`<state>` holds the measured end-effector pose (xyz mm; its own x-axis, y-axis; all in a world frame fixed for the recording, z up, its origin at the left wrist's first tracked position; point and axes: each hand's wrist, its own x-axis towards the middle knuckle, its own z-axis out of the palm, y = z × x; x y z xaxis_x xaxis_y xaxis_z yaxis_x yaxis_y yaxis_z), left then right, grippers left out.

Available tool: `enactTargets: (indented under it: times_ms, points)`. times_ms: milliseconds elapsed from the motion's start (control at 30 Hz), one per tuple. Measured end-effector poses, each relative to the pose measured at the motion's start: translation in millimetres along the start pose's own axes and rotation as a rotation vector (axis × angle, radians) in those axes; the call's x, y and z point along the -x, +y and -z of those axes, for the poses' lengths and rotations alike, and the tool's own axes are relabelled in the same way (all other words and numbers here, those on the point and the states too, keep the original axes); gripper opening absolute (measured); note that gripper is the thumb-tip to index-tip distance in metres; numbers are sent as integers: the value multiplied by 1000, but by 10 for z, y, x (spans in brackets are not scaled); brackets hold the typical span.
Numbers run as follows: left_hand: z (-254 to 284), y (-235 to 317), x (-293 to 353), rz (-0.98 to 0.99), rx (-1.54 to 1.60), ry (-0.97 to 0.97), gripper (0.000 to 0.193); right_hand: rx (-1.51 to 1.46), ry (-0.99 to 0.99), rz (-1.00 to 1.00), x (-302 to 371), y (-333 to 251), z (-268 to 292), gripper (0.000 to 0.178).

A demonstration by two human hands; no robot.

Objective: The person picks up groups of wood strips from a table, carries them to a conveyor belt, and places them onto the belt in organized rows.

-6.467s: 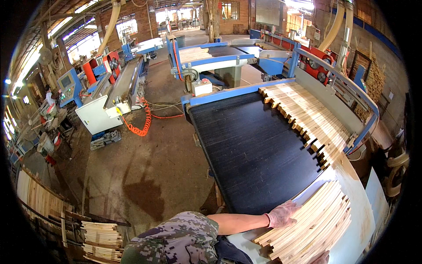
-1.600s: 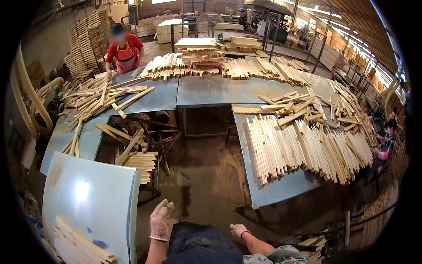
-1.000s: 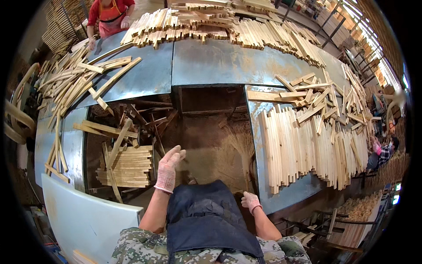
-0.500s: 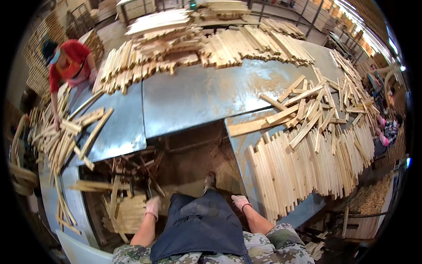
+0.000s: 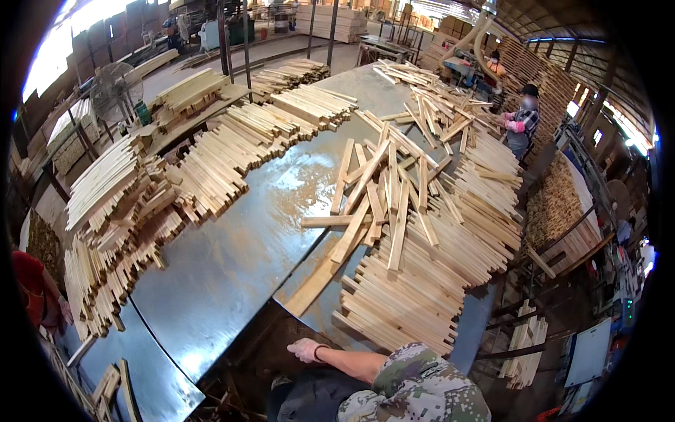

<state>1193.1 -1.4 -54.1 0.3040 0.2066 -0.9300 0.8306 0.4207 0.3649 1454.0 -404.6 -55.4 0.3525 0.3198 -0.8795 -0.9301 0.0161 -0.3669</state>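
My right hand [image 5: 306, 349], in a pale pinkish glove, hangs in the air just off the near corner of the metal table [image 5: 232, 281]. Its fingers point left, loosely bent, and nothing shows in them. Nearest to it lie a wide wooden board [image 5: 316, 285] at the table edge and a row of wooden strips [image 5: 401, 302] packed side by side. A jumbled heap of loose wooden sticks [image 5: 394, 190] rests across the far end of that row. My left hand is out of view.
Stacked strips [image 5: 218, 165] line the table's far left side. More sticks [image 5: 109, 387] lie at the lower left, by a person in red [image 5: 31, 288]. Another person with pink gloves [image 5: 524, 119] is at the far right. A fan [image 5: 116, 88] stands at the back left.
My view has swung to the right, so the stick heap and strip row now sit centrally. My left hand has left the picture. My right hand still shows no thing held.
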Motion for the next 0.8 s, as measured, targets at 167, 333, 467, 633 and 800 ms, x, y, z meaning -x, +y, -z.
enactTargets:
  times_ms: [167, 333, 467, 633, 800]
  points:
    - [69, 872, -337, -250, -174, -140, 36, -151, -28, -25, 39, -531, -409, 28]
    - [152, 1979, -787, -186, 195, -229, 55, -140, 92, 12, -69, -1074, -837, 32]
    - [246, 2671, -1185, -243, 305, -96, 57, -202, 79, 66, -318, -1510, -1317, 34]
    - [14, 3343, -1442, -461, 264, 9, 71, -41, 65, 199, -740, -1955, -1565, 35]
    - [-330, 3963, -1033, -531, 279, -82, 68, 19, -91, 245, -894, -2693, -1756, 41]
